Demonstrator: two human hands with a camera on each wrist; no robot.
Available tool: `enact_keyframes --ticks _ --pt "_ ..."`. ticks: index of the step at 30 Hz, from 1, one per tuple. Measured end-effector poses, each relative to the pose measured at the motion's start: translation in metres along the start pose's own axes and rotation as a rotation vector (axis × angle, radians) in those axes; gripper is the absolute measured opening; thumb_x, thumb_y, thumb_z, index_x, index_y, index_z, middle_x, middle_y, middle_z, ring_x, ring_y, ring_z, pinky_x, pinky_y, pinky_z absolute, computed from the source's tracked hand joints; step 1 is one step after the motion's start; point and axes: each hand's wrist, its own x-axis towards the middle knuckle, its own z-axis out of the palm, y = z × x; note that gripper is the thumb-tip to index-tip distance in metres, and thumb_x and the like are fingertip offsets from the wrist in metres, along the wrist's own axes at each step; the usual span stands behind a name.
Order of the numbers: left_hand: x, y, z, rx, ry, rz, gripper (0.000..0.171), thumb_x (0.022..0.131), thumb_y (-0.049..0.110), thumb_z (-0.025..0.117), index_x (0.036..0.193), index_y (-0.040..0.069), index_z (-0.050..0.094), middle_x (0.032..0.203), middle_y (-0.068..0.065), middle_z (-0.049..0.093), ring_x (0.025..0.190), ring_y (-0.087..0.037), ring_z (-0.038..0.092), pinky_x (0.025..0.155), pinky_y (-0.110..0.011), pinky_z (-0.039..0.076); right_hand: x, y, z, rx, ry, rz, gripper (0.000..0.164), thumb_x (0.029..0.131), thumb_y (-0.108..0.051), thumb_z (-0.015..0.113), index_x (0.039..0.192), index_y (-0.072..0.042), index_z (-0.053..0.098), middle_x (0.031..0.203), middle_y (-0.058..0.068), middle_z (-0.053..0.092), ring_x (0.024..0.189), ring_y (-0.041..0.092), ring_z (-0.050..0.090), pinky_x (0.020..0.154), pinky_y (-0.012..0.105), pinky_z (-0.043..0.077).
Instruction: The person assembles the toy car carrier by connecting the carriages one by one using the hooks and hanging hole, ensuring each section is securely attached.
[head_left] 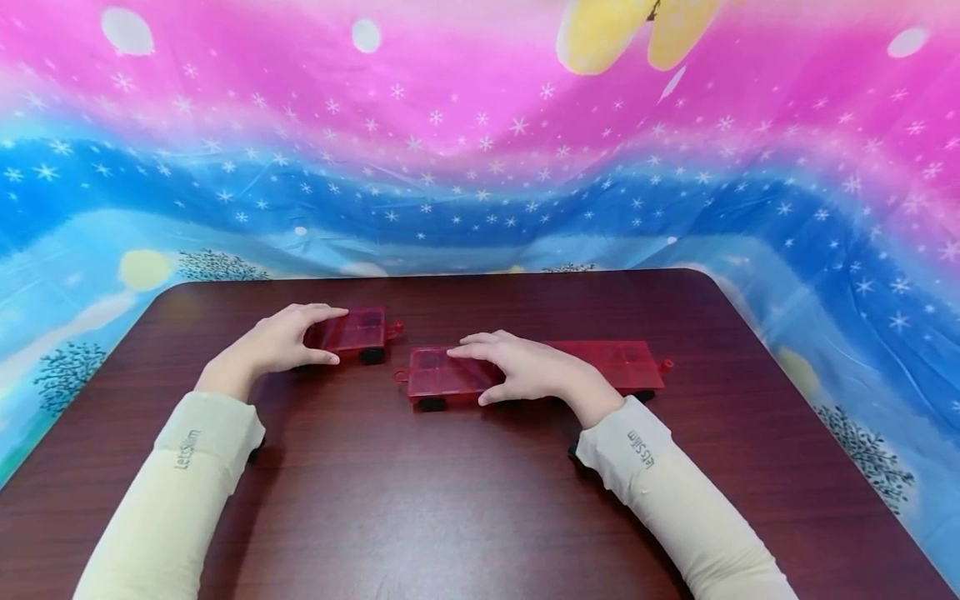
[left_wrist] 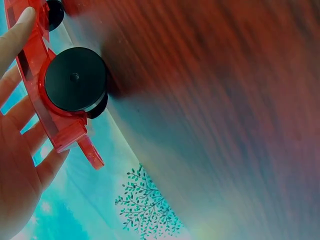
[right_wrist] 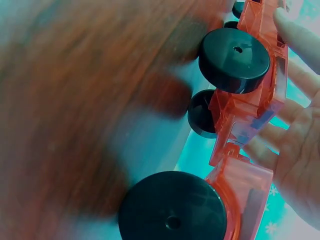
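My left hand (head_left: 277,340) holds a see-through red toy train car base (head_left: 364,329) with black wheels, thumb on the near side and fingers over the top. The left wrist view shows its black wheel (left_wrist: 75,80) and a red coupling tab (left_wrist: 91,152) at one end. To the right, my right hand (head_left: 531,368) grips a second red car base (head_left: 433,372) between thumb and fingers. Behind it is a third red car base (head_left: 626,362), joined end to end in the right wrist view by a red coupling (right_wrist: 231,150). The hand hides part of the joint in the head view.
The dark brown wooden table (head_left: 390,500) has rounded far corners. A pink and blue cloth (head_left: 450,192) with snowflakes and trees hangs around its far and side edges. A gap lies between the left car and the joined pair, their coupling ends near each other.
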Motion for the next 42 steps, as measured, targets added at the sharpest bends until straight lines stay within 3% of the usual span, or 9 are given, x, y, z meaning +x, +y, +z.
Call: enact_keyframes --ticks 13,25,42 --pt "-0.006 0.008 -0.003 -0.030 0.013 0.046 0.078 0.083 0.035 0.080 0.149 0.012 0.046 0.151 -0.023 0.044 0.136 -0.044 0.040 0.109 -0.065 0.037 -0.003 -0.001 -0.001 -0.025 0.005 0.017 0.066 0.088 -0.026 0.076 0.148 -0.026 0.049 0.155 0.006 0.040 0.139 0.026 0.039 0.110 0.045 0.044" --pt "-0.018 0.012 -0.008 -0.009 0.041 0.054 0.077 0.082 0.033 0.081 0.148 0.013 0.048 0.148 -0.022 0.048 0.132 -0.042 0.044 0.102 -0.064 0.045 -0.006 -0.002 -0.001 -0.017 0.019 0.023 0.066 0.086 -0.025 0.077 0.146 -0.026 0.050 0.154 0.006 0.041 0.138 0.026 0.040 0.107 0.045 0.046" --pt "-0.043 0.015 -0.009 0.051 0.047 0.051 0.077 0.079 0.040 0.082 0.145 0.015 0.051 0.146 -0.022 0.049 0.131 -0.043 0.046 0.095 -0.063 0.049 -0.007 0.001 -0.002 0.010 0.031 -0.014 0.062 0.088 -0.024 0.075 0.146 -0.022 0.051 0.155 0.009 0.040 0.142 0.028 0.038 0.111 0.046 0.043"
